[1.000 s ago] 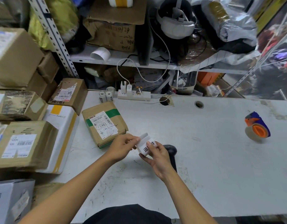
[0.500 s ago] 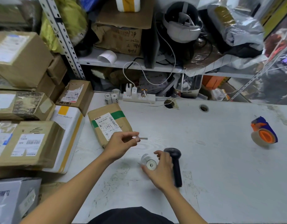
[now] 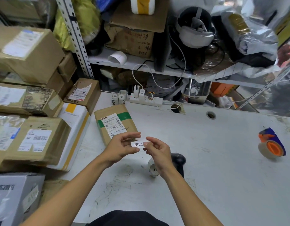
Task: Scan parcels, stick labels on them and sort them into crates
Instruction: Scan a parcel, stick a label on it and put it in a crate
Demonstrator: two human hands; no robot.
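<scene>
A small white label (image 3: 138,144) with black characters is held above the table between both hands. My left hand (image 3: 120,146) pinches its left end and my right hand (image 3: 157,150) pinches its right end. Just beyond them lies a brown parcel (image 3: 114,123) with a green tape band and a shipping label, flat on the white table (image 3: 214,168). Under my right wrist lie a small label roll (image 3: 152,168) and the black barcode scanner (image 3: 178,160).
Cardboard parcels (image 3: 34,139) are stacked along the left edge. A tape dispenser (image 3: 271,145) in orange and blue sits at the right. A power strip (image 3: 146,99) and spare label rolls (image 3: 117,99) stand at the table's back, below a cluttered shelf.
My right hand put the label roll down by the scanner and came back up. Both hands now pinch the torn-off label, which my left hand held alone half a second ago.
</scene>
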